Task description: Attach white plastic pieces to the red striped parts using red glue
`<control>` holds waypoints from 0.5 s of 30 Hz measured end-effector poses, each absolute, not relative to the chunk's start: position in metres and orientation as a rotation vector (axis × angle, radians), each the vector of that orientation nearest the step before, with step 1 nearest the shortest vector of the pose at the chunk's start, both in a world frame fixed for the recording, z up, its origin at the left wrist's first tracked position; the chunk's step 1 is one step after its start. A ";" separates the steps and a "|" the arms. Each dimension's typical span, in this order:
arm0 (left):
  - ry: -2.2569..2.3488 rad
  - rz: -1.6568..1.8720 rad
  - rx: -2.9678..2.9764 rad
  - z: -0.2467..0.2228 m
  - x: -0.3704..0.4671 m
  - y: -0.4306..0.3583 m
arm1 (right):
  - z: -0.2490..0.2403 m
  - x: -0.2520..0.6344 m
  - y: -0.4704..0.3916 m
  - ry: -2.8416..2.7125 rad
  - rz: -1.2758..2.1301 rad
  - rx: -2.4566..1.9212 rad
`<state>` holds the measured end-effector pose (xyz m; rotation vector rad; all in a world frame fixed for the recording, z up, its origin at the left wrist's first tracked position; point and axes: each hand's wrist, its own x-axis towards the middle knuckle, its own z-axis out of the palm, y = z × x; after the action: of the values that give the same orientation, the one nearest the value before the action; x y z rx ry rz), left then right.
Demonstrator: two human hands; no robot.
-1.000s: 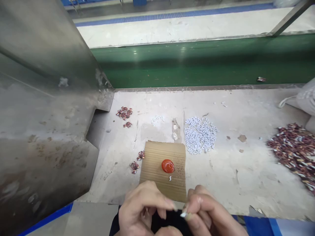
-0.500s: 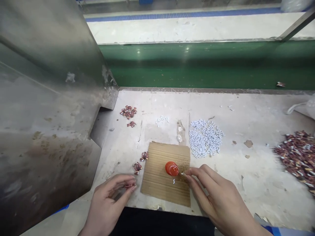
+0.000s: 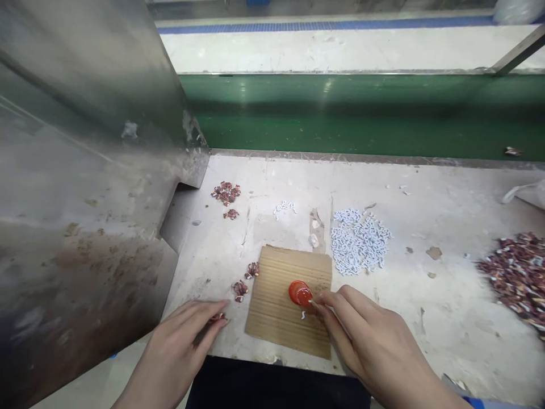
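Observation:
Between the thumb and fingers of my left hand (image 3: 181, 341) is a small dark red piece (image 3: 216, 318), left of the cardboard. My right hand (image 3: 361, 326) pinches a small white piece (image 3: 313, 303), its tip at the edge of the red glossy liquid in a small red dish (image 3: 300, 293). That dish stands on a square of corrugated cardboard (image 3: 281, 329). One loose white S-shaped piece (image 3: 303, 314) lies just below the dish. Dark red clusters (image 3: 240, 290) sit beside the cardboard's left edge.
Small white pieces form a large pile (image 3: 360, 241) and a little group (image 3: 284, 209). Red-brown pieces lie at back left (image 3: 226, 193) and in a big heap (image 3: 517, 278) at right. A metal housing (image 3: 85, 199) stands left; a green belt (image 3: 340, 113) runs behind.
My right hand has moved the white piece left to the red liquid. My left hand has shifted slightly left with the dark red piece. The view has shifted a little.

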<state>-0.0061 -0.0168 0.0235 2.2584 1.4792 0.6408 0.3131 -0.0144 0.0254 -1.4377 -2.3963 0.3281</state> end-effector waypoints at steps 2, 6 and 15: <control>1.471 0.667 2.217 0.027 -0.007 -0.017 | 0.026 0.312 -0.014 -2.394 0.318 -1.428; 1.485 0.777 2.016 0.031 -0.005 -0.017 | 0.027 0.316 -0.017 -2.348 0.378 -1.449; 1.339 0.809 2.153 0.017 -0.021 -0.022 | 0.037 0.319 -0.041 -1.207 1.440 -1.583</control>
<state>-0.0209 -0.0220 0.0166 2.1528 1.3390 0.8091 0.3187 -0.0408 0.0370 -1.5830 -1.2073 1.4399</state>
